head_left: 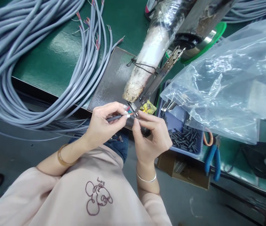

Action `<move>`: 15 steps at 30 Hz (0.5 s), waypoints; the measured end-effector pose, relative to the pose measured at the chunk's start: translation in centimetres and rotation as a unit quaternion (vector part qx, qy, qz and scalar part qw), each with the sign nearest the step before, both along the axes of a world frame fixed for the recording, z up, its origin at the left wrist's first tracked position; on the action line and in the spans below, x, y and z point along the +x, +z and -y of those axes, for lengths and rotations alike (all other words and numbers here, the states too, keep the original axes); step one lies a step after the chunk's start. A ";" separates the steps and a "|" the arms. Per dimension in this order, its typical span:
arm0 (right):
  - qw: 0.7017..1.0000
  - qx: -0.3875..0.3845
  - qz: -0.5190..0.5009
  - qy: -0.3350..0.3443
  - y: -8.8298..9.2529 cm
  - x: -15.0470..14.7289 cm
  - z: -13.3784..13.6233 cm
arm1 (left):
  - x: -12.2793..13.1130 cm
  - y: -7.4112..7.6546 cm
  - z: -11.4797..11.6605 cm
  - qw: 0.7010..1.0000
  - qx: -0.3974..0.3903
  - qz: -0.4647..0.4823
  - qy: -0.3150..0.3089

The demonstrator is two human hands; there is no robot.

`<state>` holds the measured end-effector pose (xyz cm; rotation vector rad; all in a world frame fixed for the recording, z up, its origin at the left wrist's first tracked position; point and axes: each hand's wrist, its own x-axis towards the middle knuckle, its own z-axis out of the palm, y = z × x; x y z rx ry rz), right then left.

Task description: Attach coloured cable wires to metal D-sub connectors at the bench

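In a pinch, my left hand (108, 121) holds the stripped end of a grey cable (114, 118), its thin coloured wires fanned out past the fingertips. Thumb and fingers of my right hand (150, 133) close on a small metal multi-pin connector (135, 115), partly hidden by the fingertips. The wires meet the connector's pins between both hands. Just above hangs a plastic-wrapped soldering iron (144, 62) tied with black wire, and a narrow perforated metal strip (161, 75) reaches down to the connector.
Coiled grey cables (29, 62) with bared ends cover the left. A blue bin (198, 150) of short black tubes stands right, partly under a clear plastic bag (227, 81). Blue-handled pliers (214, 161) lie at the table edge. A dark board (109, 84) lies under the work.
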<state>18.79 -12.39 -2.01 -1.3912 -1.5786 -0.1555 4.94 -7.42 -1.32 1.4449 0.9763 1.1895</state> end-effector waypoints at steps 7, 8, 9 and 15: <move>1.000 -0.009 0.015 0.009 0.2 0.0 0.4 | -0.3 -0.1 0.0 1.000 0.025 -0.007 -0.001; 1.000 -0.014 0.025 0.013 0.1 0.1 0.5 | -0.3 -0.2 0.0 1.000 0.013 -0.007 -0.005; 0.999 -0.019 0.036 0.016 0.0 0.1 0.6 | -0.4 -0.3 0.1 1.000 0.000 -0.007 -0.008; 0.998 -0.017 0.054 0.020 -0.2 0.4 1.4 | -0.3 -0.3 0.7 0.997 -0.061 0.017 -0.031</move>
